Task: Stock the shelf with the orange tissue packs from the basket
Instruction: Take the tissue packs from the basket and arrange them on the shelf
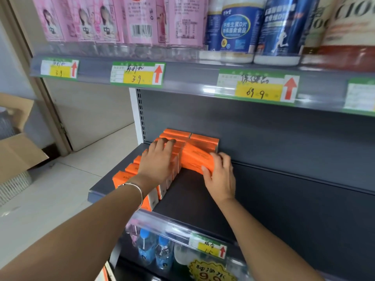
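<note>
Several orange tissue packs (129, 175) stand in a row along the left side of the dark grey shelf (274, 199), with more packs (205, 141) at the back. My left hand (157, 161) lies flat on top of the row, fingers straight. My right hand (220, 176) grips one tilted orange tissue pack (195, 159), which leans against the row and the back packs. The basket is out of view.
The shelf above carries pink cartons (113, 19) and blue-and-white jars (235, 29), with price tags (138, 75) on its edge. Water bottles (155, 252) stand on the shelf below. An open cardboard box (18, 151) sits on the floor at left.
</note>
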`<move>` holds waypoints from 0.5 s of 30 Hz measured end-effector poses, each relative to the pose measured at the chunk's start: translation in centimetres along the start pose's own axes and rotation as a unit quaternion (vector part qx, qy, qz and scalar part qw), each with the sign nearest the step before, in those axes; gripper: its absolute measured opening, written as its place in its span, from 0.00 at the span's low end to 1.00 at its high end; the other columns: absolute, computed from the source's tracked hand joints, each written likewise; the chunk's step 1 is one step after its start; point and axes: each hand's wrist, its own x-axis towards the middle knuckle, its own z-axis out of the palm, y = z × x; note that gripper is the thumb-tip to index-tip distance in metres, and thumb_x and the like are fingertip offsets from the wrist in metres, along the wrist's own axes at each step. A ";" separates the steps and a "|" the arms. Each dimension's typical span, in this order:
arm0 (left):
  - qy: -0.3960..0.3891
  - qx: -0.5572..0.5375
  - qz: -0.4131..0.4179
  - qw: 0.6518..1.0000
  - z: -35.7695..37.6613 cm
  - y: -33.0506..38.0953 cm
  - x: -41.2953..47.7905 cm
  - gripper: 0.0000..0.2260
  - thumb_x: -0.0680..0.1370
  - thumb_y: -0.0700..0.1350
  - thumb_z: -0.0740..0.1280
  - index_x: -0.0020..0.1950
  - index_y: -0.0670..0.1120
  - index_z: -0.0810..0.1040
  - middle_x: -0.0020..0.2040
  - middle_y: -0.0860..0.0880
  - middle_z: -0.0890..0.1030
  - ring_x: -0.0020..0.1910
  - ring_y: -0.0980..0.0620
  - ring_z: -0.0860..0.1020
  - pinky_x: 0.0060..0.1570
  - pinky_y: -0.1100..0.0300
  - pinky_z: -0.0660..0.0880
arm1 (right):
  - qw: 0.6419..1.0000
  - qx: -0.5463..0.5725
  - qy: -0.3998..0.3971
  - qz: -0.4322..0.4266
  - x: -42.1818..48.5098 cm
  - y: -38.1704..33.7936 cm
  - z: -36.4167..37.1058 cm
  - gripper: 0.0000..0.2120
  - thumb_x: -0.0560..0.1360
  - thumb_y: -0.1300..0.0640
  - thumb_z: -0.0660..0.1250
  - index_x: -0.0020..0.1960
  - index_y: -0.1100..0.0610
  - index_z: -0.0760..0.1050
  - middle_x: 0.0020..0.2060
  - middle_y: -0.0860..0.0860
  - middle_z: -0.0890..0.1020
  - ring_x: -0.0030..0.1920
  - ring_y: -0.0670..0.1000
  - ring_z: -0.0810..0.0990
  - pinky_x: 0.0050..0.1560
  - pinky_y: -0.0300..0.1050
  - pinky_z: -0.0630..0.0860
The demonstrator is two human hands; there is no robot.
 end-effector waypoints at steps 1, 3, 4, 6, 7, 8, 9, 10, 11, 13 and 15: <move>-0.038 0.025 -0.018 0.999 0.2 -0.3 -0.2 0.28 0.76 0.48 0.64 0.74 0.49 0.58 0.70 0.46 0.64 0.70 0.42 0.62 0.66 0.46 0.64 | 1.000 -0.017 -0.013 0.020 -0.5 0.6 0.3 0.22 0.76 0.52 0.66 0.69 0.54 0.68 0.66 0.54 0.67 0.65 0.57 0.69 0.51 0.52 0.77; -0.124 0.060 -0.040 0.990 0.7 -0.7 -0.4 0.27 0.77 0.51 0.63 0.74 0.51 0.58 0.71 0.46 0.63 0.72 0.42 0.60 0.68 0.43 0.60 | 0.998 -0.041 -0.035 0.044 -0.9 1.3 1.1 0.23 0.76 0.53 0.67 0.69 0.54 0.68 0.65 0.55 0.66 0.65 0.57 0.69 0.53 0.51 0.76; -0.160 0.067 -0.046 0.984 0.9 -1.0 -0.4 0.28 0.77 0.53 0.63 0.74 0.52 0.58 0.72 0.47 0.62 0.72 0.42 0.59 0.69 0.42 0.59 | 0.997 -0.044 -0.037 0.052 -0.8 1.2 1.4 0.23 0.76 0.54 0.67 0.69 0.54 0.68 0.65 0.56 0.66 0.64 0.58 0.69 0.53 0.51 0.76; -0.195 0.074 -0.044 0.977 1.3 -1.3 -0.5 0.28 0.77 0.54 0.63 0.75 0.53 0.57 0.74 0.48 0.61 0.73 0.42 0.59 0.69 0.42 0.58 | 0.997 -0.050 -0.032 0.058 0.2 0.4 2.1 0.25 0.75 0.56 0.68 0.70 0.54 0.67 0.64 0.56 0.65 0.63 0.59 0.69 0.54 0.50 0.76; -0.194 0.075 -0.040 0.977 1.4 -1.3 -0.5 0.27 0.78 0.54 0.63 0.75 0.53 0.58 0.74 0.48 0.62 0.73 0.42 0.59 0.69 0.42 0.58 | 0.996 -0.053 -0.030 0.059 0.8 -0.2 2.5 0.26 0.75 0.56 0.68 0.71 0.53 0.66 0.64 0.56 0.65 0.63 0.58 0.68 0.54 0.50 0.76; -0.187 0.073 -0.037 0.979 1.4 -1.4 -0.5 0.27 0.78 0.54 0.63 0.75 0.53 0.58 0.73 0.49 0.62 0.73 0.42 0.59 0.68 0.42 0.59 | 0.996 -0.055 -0.027 0.062 1.3 -0.7 2.8 0.27 0.75 0.57 0.69 0.71 0.52 0.65 0.64 0.56 0.64 0.63 0.58 0.68 0.53 0.49 0.76; -0.182 0.070 -0.037 0.980 1.5 -1.5 -0.5 0.27 0.78 0.54 0.63 0.75 0.54 0.58 0.73 0.49 0.63 0.72 0.43 0.59 0.68 0.43 0.59 | 0.996 -0.056 -0.022 0.068 1.8 -1.3 3.1 0.27 0.74 0.59 0.69 0.71 0.51 0.65 0.64 0.56 0.64 0.64 0.58 0.67 0.51 0.48 0.77; -0.178 0.067 -0.037 0.981 1.6 -1.6 -0.4 0.27 0.77 0.54 0.63 0.74 0.54 0.58 0.73 0.49 0.63 0.72 0.43 0.60 0.68 0.43 0.60 | 0.995 -0.058 -0.015 0.075 2.1 -1.7 3.3 0.26 0.74 0.60 0.69 0.70 0.51 0.66 0.64 0.55 0.64 0.63 0.58 0.67 0.49 0.47 0.77; -0.175 0.066 -0.036 0.982 1.7 -1.7 -0.4 0.27 0.77 0.54 0.63 0.74 0.54 0.59 0.72 0.50 0.63 0.72 0.43 0.60 0.68 0.44 0.60 | 0.995 -0.060 -0.010 0.081 2.2 -2.0 3.6 0.25 0.74 0.62 0.69 0.69 0.52 0.67 0.64 0.55 0.64 0.63 0.58 0.67 0.47 0.47 0.77; -0.168 0.066 -0.034 0.983 1.9 -1.7 -0.5 0.27 0.77 0.54 0.63 0.74 0.54 0.59 0.72 0.50 0.64 0.71 0.44 0.60 0.67 0.46 0.61 | 0.994 -0.077 -0.010 0.083 2.1 -2.3 4.1 0.25 0.74 0.65 0.68 0.67 0.52 0.68 0.63 0.55 0.65 0.62 0.58 0.67 0.48 0.48 0.76; -0.167 0.069 -0.030 0.983 2.0 -1.7 -0.7 0.27 0.77 0.54 0.62 0.75 0.54 0.58 0.72 0.51 0.63 0.72 0.44 0.60 0.67 0.47 0.61 | 0.991 -0.115 -0.013 0.068 1.7 -2.4 4.1 0.26 0.73 0.66 0.66 0.69 0.52 0.68 0.64 0.54 0.67 0.63 0.58 0.67 0.57 0.52 0.72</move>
